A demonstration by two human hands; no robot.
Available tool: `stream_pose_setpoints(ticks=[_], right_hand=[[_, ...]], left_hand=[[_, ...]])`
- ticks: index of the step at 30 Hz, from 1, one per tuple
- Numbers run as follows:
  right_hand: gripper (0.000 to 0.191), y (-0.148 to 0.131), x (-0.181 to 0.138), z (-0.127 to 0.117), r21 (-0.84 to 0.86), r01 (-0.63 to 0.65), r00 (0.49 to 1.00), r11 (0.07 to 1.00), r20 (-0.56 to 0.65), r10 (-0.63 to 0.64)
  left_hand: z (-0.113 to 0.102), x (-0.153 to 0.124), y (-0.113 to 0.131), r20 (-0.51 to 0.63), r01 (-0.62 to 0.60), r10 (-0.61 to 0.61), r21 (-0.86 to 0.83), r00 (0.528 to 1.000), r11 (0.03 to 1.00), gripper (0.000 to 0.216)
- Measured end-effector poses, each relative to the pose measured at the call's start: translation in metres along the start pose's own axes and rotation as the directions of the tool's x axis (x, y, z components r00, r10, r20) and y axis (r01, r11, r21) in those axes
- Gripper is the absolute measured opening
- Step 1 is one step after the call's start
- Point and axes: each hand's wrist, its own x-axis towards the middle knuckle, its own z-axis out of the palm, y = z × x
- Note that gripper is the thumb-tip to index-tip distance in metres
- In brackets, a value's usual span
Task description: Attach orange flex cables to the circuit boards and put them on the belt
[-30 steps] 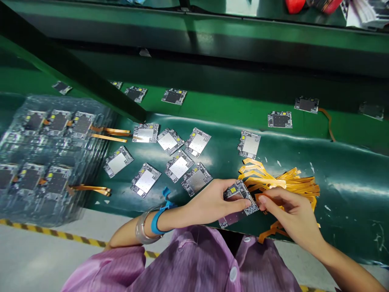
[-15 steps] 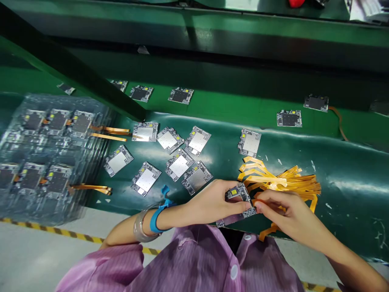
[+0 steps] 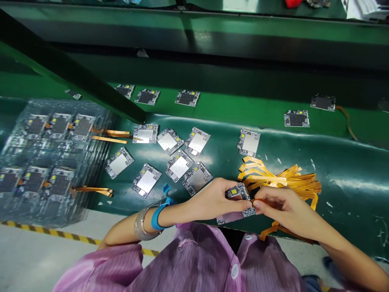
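My left hand (image 3: 212, 200) grips a small circuit board (image 3: 240, 194) with a yellow label, held over the near edge of the dark green mat (image 3: 334, 178). A second board shows under my fingers. My right hand (image 3: 285, 211) pinches at the board's right edge, its fingers closed on an orange flex strip. A loose pile of orange flex strips (image 3: 282, 178) lies just behind my right hand. A blue wrist strap (image 3: 158, 215) and a silver bangle sit on my left wrist.
Several boards with silver shields (image 3: 179, 164) lie scattered on the mat to the left. Clear plastic trays (image 3: 51, 158) holding boards with strips stand at far left. More boards (image 3: 296, 118) ride the green conveyor belt behind. A dark green beam (image 3: 69, 69) crosses diagonally.
My hands have stayed on the board; the right fingers have closed in tighter at its edge. The boards on the belt behind have shifted to the right.
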Motion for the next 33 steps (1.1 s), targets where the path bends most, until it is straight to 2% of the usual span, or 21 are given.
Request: stream_pose_setpoints(ticks=[8,11,15,17,18,20,21,22,23,26,29,31,33], right_hand=[[0.029,-0.003,0.003,0.001,-0.032,0.017,0.999,0.999,-0.037,-0.018],[0.02,-0.003,0.007,0.004,0.052,0.004,1.0,0.999,-0.017,-0.003],[0.022,0.0,0.02,0.003,0.163,-0.021,0.999,0.986,0.032,0.016],[0.027,-0.004,0.031,-0.009,0.197,0.001,1.0,0.98,0.021,-0.006],[0.028,-0.008,0.039,-0.019,0.207,0.027,1.0,0.978,-0.008,-0.026],[0.031,-0.022,0.059,-0.045,0.165,0.085,0.993,0.983,-0.099,-0.069],[0.034,-0.031,0.071,-0.062,0.118,0.109,0.985,0.987,-0.145,-0.092],[0.038,-0.041,0.083,-0.079,0.059,0.117,0.975,0.991,-0.199,-0.103],[0.042,-0.049,0.095,-0.097,0.024,0.121,0.963,0.992,-0.246,-0.111],[0.042,-0.062,0.119,-0.146,-0.075,0.099,0.905,0.992,-0.408,-0.121],[0.035,-0.047,0.114,-0.181,-0.176,0.027,0.761,0.984,-0.635,-0.134],[0.035,-0.025,0.092,-0.189,-0.216,-0.015,0.687,0.976,-0.712,-0.147],[0.033,-0.003,0.064,-0.18,-0.244,-0.033,0.686,0.969,-0.711,-0.155]], left_hand=[[0.001,0.009,-0.002,-0.099,0.01,-0.004,0.058,0.995,0.998,0.036],[0.001,0.01,-0.004,-0.111,0.005,0.007,0.112,0.994,0.994,0.046],[-0.003,0.005,-0.002,-0.163,-0.048,0.083,0.208,0.983,0.977,0.054],[-0.016,0.005,0.004,-0.221,-0.1,0.169,0.292,0.96,0.951,0.05],[-0.027,0.009,0.009,-0.272,-0.128,0.233,0.354,0.934,0.927,0.046],[-0.062,0.022,0.02,-0.405,-0.122,0.374,0.527,0.834,0.841,0.037],[-0.084,0.032,0.026,-0.465,-0.07,0.445,0.627,0.765,0.776,0.033],[-0.108,0.043,0.031,-0.513,0.056,0.476,0.72,0.714,0.691,0.034],[-0.133,0.055,0.036,-0.542,0.12,0.476,0.737,0.693,0.665,0.037],[-0.205,0.08,0.041,-0.586,0.243,0.432,0.744,0.686,0.622,0.053],[-0.258,0.079,0.034,-0.62,0.348,0.352,0.729,0.701,0.59,0.06],[-0.283,0.068,0.025,-0.627,0.391,0.318,0.728,0.711,0.563,0.054],[-0.3,0.056,0.014,-0.605,0.389,0.316,0.75,0.731,0.534,0.043]])
